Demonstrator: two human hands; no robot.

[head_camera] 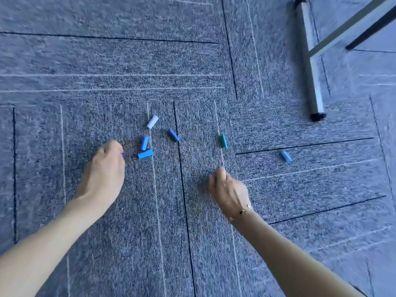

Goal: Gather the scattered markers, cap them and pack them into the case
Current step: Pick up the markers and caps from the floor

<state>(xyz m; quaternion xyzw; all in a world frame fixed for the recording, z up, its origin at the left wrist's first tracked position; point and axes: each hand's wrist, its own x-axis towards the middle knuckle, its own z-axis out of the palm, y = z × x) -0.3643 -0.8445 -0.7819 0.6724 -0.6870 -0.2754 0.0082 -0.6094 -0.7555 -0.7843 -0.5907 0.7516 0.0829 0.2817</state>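
Several short marker caps lie scattered on the grey carpet: a white cap (152,121), two blue caps (144,142) (145,153), a darker blue cap (174,135), a teal cap (223,141) and a light blue cap (286,156) further right. My left hand (107,166) is low over the carpet just left of the two blue caps, with its fingers curled round a small purple piece (122,155) that peeks out at the fingertips. My right hand (227,189) sits below the teal cap with its fingers curled tight; nothing shows inside it. No marker bodies or case are in view.
A metal table leg with a black foot (316,103) stands on the carpet at the upper right, with frame bars (342,35) above it. Carpet tiles with dark seams (182,189) fill the view.
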